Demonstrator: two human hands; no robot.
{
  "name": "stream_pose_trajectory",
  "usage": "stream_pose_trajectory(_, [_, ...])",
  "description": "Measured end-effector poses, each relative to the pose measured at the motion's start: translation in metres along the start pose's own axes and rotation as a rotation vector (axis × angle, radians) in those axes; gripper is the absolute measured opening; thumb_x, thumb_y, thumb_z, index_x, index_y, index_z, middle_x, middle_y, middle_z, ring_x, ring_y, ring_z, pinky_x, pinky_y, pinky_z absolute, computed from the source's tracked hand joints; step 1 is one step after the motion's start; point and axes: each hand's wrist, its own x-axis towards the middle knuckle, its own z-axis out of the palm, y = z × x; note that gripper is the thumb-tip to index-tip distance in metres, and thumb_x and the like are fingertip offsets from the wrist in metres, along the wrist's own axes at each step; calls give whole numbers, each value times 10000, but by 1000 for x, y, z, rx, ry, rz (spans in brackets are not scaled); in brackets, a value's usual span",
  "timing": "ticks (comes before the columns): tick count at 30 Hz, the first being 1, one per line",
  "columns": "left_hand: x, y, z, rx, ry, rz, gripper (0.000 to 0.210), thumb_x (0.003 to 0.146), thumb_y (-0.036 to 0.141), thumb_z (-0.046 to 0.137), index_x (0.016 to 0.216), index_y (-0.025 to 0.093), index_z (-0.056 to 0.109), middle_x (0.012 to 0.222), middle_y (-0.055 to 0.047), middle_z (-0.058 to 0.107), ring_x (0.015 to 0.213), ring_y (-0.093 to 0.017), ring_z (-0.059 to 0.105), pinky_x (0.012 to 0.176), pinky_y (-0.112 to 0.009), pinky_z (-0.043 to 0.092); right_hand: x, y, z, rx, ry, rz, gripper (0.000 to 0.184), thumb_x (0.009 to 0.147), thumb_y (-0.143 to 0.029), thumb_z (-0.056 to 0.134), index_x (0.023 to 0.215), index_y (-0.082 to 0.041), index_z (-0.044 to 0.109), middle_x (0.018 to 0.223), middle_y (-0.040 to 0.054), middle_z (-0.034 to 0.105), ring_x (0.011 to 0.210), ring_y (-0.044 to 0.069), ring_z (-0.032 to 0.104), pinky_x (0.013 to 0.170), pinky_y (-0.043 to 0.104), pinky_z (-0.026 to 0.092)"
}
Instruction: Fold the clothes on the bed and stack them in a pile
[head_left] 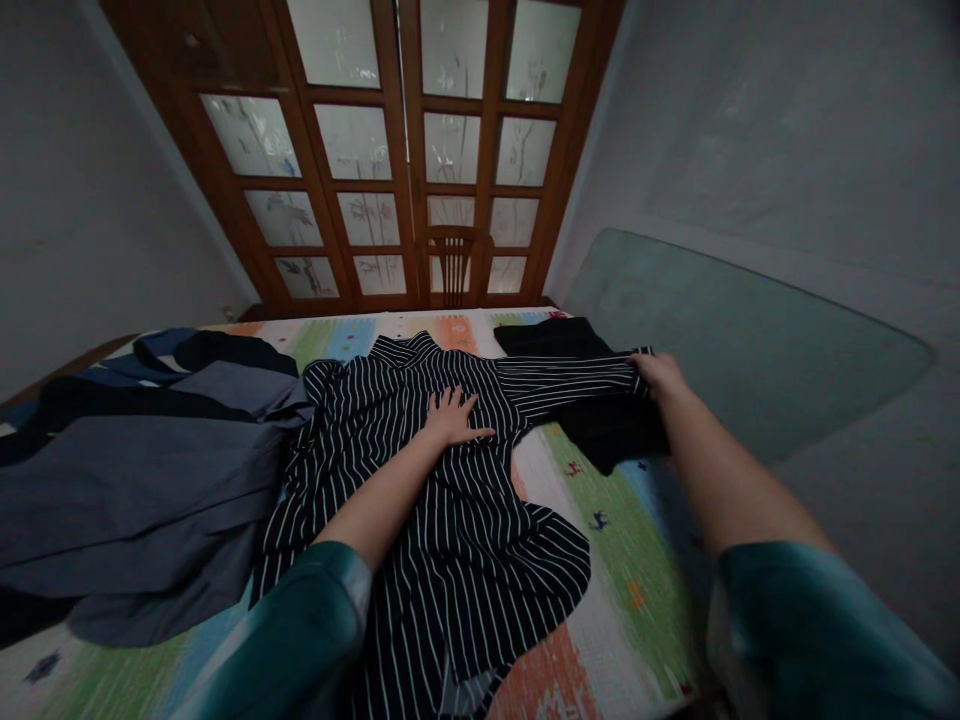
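A black shirt with white stripes point(480, 540) lies spread on the patterned cloth, its collar toward the far side. My left hand point(451, 418) rests flat on the chest of the shirt, fingers spread. At the right, my right hand point(658, 374) grips the cuff end of one sleeve, which is stretched out sideways from the shoulder. That sleeve passes over a folded black garment point(592, 425). The other sleeve is bunched near the left side of the shirt and partly hidden. My left forearm covers part of the striped front.
A pile of grey and dark clothes point(150, 480) lies at the left, touching the shirt. The colourful cloth point(630, 580) covers the surface beneath. A wooden chair point(453, 262) stands beyond the far edge, before glazed wooden doors point(409, 200). A pale green panel point(720, 330) is against the right wall.
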Motion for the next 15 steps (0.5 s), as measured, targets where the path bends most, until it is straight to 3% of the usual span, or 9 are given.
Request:
stream_pose_trajectory(3, [3,13,1,-137,68,37,846,765,713,528,1450,231,409,1592,-141,222,1471,-361,131,1163,-569,51,4,-29,-12,-103,175,-210,114,674,-172,633,781,-135,647,726,68,614,774,228,618,764,377,500])
stream_pose_trajectory(6, [9,22,-8,-421,240,66,619,871,554,486,1375,196,492,1524,-135,381,1427,-291,292,1175,-467,163,-8,-67,-7,-164,120,-396,88,661,-153,652,747,-146,638,739,79,620,833,245,619,790,376,493])
stream_pose_trajectory(9, [14,19,-26,-831,263,-20,524,886,554,461,1257,202,578,1368,-124,560,1296,-264,478,1108,-417,325,-46,-104,18,-47,-168,-500,93,646,-161,696,717,-158,638,660,42,611,722,202,616,685,307,507])
stream_pose_trajectory(13, [6,-2,-46,-1401,60,-221,745,849,759,262,1261,212,555,1243,-127,641,1132,-278,609,931,-452,489,-117,-131,59,316,-781,-413,272,724,-318,720,948,-175,663,781,42,686,589,151,623,551,266,517])
stream_pose_trajectory(15, [-3,-15,-47,-1535,19,-207,800,805,811,281,1238,206,575,1168,-136,678,1080,-296,636,889,-474,515,-142,-129,73,436,-888,-359,309,746,-336,715,1003,-180,645,884,63,708,598,152,647,541,268,530])
